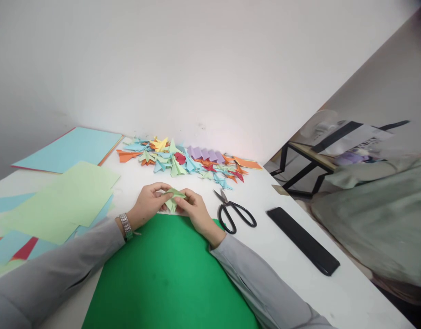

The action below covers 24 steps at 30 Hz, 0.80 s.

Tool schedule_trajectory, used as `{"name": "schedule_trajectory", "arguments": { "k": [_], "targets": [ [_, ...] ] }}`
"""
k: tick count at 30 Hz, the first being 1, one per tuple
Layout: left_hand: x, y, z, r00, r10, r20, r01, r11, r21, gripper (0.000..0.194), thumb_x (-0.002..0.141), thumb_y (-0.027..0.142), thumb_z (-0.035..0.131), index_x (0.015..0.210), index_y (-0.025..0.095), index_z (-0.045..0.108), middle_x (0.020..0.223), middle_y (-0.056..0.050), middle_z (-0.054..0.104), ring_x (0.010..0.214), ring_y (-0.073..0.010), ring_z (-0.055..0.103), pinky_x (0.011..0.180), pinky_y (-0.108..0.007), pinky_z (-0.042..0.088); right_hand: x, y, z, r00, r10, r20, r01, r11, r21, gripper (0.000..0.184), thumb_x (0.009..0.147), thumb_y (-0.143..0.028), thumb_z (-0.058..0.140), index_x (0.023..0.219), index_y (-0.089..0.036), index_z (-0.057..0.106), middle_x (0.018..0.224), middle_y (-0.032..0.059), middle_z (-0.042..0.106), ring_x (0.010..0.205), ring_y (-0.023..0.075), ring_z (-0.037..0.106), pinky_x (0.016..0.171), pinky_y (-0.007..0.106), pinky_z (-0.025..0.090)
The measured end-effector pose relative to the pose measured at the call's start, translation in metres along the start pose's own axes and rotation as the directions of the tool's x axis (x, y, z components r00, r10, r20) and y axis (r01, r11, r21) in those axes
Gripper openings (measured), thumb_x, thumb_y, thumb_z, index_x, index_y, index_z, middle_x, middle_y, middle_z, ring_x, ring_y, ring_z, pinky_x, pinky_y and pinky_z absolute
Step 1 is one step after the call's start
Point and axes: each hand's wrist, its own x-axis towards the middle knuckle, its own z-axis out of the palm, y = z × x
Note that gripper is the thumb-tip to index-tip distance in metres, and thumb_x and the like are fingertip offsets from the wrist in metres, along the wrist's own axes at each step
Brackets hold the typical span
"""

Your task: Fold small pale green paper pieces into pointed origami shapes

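Observation:
Between my two hands is a small piece of folded light green paper [172, 204], pinched from both sides just above the far edge of a green sheet [162, 269]. My left hand [151, 204] grips its left side with thumb and fingers; a bracelet circles that wrist. On the other side, my right hand [197, 209] has its thumb pressed on the paper, its fingers partly hidden behind. Black-handled scissors [233, 211] lie to the right of my right hand, blades slightly apart. Beyond the hands spreads a heap of small folded paper planes [178, 165] in several colours.
Large light green sheets [66, 196] overlap blue and red paper at left. A stack topped with light blue paper [71, 148] lies behind them. A long black case [303, 240] rests near the table's right edge. Past that edge, a person in pale green clothing [378, 214] sits beside a black-framed table [311, 157].

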Motion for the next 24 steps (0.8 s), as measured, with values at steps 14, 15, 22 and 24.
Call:
{"name": "schedule_trajectory", "arguments": {
  "k": [14, 15, 22, 24],
  "targets": [
    [-0.0007, 0.0045, 0.0021, 0.996, -0.039, 0.077, 0.037, 0.999, 0.035, 0.020, 0.063, 0.026, 0.070, 0.076, 0.013, 0.063, 0.046, 0.004, 0.058, 0.039, -0.0102, 0.056, 0.041, -0.019, 0.046, 0.0031, 0.0048, 0.0021, 0.996, 0.075, -0.046, -0.074, 0.997, 0.034, 0.014, 0.066, -0.029, 0.063, 0.068, -0.019, 0.054, 0.055, -0.0047, 0.054, 0.050, 0.0109, 0.050, 0.048, 0.023, 0.041],
    [-0.0007, 0.0044, 0.0022, 0.995, -0.038, 0.088, 0.035, 0.999, 0.039, 0.019, 0.064, 0.026, 0.070, 0.075, 0.013, 0.063, 0.047, 0.004, 0.058, 0.039, -0.0101, 0.056, 0.041, -0.019, 0.046, 0.0030, 0.0048, 0.0022, 0.997, 0.070, -0.045, -0.069, 0.997, 0.035, 0.015, 0.066, -0.030, 0.064, 0.068, -0.019, 0.054, 0.056, -0.0046, 0.053, 0.049, 0.0108, 0.050, 0.047, 0.023, 0.041],
    [-0.0006, 0.0013, 0.0011, 0.993, 0.027, 0.117, -0.038, 0.994, 0.098, 0.021, 0.069, 0.034, 0.065, 0.067, 0.014, 0.062, 0.054, 0.002, 0.061, 0.043, -0.0102, 0.058, 0.041, -0.018, 0.045, 0.0039, 0.0087, 0.0011, 1.000, 0.020, -0.017, -0.020, 1.000, -0.009, 0.028, 0.067, -0.042, 0.067, 0.067, -0.019, 0.051, 0.055, -0.0047, 0.050, 0.048, 0.0107, 0.046, 0.047, 0.024, 0.040],
    [-0.0003, -0.0015, 0.0000, 0.991, 0.072, 0.110, -0.087, 0.986, 0.139, 0.025, 0.073, 0.037, 0.062, 0.065, 0.013, 0.063, 0.060, 0.000, 0.061, 0.044, -0.0098, 0.058, 0.040, -0.018, 0.044, 0.0044, 0.0095, 0.0007, 1.000, 0.017, -0.012, -0.018, 1.000, -0.025, 0.029, 0.068, -0.043, 0.067, 0.068, -0.019, 0.051, 0.054, -0.0050, 0.049, 0.048, 0.0105, 0.045, 0.047, 0.024, 0.039]
  ]
}}
